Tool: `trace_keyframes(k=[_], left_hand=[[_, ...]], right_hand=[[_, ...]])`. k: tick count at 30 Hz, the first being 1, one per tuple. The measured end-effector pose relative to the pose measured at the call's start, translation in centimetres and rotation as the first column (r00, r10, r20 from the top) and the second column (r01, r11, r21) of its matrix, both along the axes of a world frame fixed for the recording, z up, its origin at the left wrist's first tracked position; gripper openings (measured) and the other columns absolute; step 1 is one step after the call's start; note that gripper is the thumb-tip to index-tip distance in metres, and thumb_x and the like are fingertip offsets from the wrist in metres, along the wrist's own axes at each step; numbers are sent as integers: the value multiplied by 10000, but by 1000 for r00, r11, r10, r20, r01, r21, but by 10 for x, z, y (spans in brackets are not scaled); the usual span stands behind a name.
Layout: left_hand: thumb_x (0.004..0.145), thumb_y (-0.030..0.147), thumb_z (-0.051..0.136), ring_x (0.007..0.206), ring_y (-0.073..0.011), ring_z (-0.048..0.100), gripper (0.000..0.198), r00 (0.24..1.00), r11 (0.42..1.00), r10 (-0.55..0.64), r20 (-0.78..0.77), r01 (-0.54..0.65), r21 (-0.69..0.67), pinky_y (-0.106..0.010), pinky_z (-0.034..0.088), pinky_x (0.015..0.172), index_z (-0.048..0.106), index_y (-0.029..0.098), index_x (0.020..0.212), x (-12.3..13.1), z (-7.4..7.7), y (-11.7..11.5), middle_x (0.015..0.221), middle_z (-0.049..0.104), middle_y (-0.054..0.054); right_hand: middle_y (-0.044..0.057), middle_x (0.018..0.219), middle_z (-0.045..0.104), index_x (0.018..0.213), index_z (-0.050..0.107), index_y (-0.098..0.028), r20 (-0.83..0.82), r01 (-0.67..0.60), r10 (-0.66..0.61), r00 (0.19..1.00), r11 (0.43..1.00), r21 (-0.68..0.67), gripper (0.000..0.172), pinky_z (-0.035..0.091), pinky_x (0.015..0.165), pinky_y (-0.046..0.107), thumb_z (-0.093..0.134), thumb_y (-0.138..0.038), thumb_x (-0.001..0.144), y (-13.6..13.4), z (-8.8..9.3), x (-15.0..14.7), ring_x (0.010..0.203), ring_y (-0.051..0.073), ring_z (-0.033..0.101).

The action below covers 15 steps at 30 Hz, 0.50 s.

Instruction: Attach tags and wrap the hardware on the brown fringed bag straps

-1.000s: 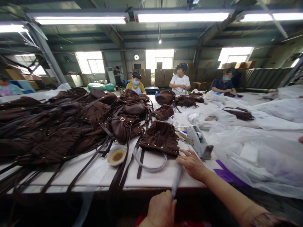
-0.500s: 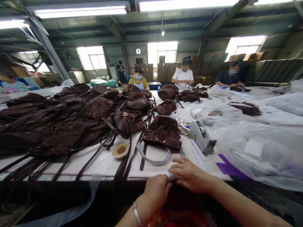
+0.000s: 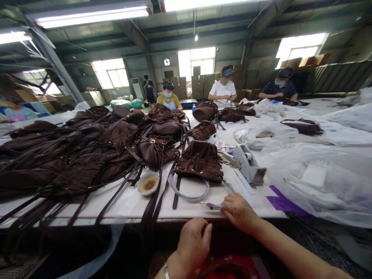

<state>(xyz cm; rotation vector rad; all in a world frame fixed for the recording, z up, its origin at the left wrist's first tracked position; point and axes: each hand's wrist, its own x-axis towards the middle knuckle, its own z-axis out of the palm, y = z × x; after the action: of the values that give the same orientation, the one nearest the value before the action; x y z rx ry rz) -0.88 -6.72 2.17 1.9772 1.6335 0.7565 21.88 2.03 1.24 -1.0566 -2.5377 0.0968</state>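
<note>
My right hand is closed at the table's front edge around a thin strap wrapped in clear plastic. The strap's end, with a small shiny tip, sticks out to the left of my fingers. Below and to the left, my left hand is curled in front of the edge; the inside of its fingers is hidden. Beyond both hands lies a dark brown fringed bag with metal eyelets. A plastic-wrapped loop handle curves out from its near side.
Left of the bag are a bowl of yellowish-brown stuff and a large heap of brown bags. A grey tape dispenser, a purple strip and clear plastic bags lie to the right. Several co-workers sit or stand across the table.
My hands were together on the wrapped strap; now they are apart. The right hand has closed on it and its tipped end shows, while the left has come away slightly lower.
</note>
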Motion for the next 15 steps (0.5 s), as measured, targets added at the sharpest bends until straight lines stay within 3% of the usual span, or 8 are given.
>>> trace_keyframes(k=[4, 8, 11, 15], left_hand=[[958, 372, 502, 764, -193, 654, 253, 998, 994, 56, -31, -58, -92, -287, 428, 690, 666, 201, 870, 27, 12, 23, 837, 727, -59], [922, 465, 554, 746, -190, 638, 286, 991, 989, 114, -77, -120, -81, -287, 401, 661, 647, 198, 877, 44, 16, 52, 823, 714, -46], [923, 397, 544, 734, -185, 631, 253, 979, 988, 118, -165, -132, -78, -288, 382, 649, 649, 186, 830, 53, 14, 65, 813, 713, -57], [914, 246, 489, 775, -186, 653, 214, 963, 991, 58, -264, -87, -99, -288, 396, 674, 683, 172, 861, 57, 15, 74, 866, 735, -83]], right_hand=[[35, 757, 624, 721, 624, -190, -14, -10, 10, 1000, 999, 33, 207, 317, 778, 358, 550, -159, 912, -5, 0, -1, 795, 194, 530], [39, 756, 627, 737, 620, -180, -16, -89, 90, 996, 993, 84, 224, 315, 777, 367, 536, -180, 944, -4, -8, 3, 784, 190, 518], [38, 795, 647, 790, 640, -184, -15, -131, 132, 991, 989, 66, 189, 321, 807, 377, 555, -216, 957, -4, -8, 7, 829, 199, 531], [52, 974, 677, 959, 670, -208, -51, -155, 153, 987, 987, -41, 101, 333, 928, 398, 572, -193, 939, -3, 7, 17, 1011, 228, 547]])
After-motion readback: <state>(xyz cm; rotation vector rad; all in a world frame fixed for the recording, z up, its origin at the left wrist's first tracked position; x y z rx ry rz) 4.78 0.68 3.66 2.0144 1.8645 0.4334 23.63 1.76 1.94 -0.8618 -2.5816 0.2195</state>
